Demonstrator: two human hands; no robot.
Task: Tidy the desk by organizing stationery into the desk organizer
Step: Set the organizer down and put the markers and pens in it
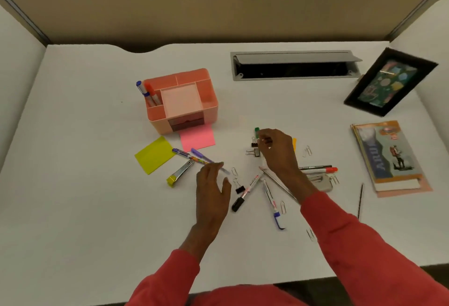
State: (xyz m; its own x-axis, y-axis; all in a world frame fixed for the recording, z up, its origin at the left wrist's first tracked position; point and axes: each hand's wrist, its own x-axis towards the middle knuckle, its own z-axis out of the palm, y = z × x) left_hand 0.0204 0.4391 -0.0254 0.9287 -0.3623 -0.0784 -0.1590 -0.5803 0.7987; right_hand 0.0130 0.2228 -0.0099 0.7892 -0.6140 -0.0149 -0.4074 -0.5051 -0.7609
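Right hand [277,152] pinches green-capped marker [257,131] near cap end, likely for transfer. Left hand [213,185] spread and relaxed, fingertips at purple pen [206,160], probably next pick. Desk organizer [184,101] stands far-left of hands; two markers [151,94] upright in its left compartment, so pens likely belong there

Bare bench [233,116] lies up-left of the right hand [279,152] toward the organizer [211,111]; binder clips [254,149] crowd its left side.
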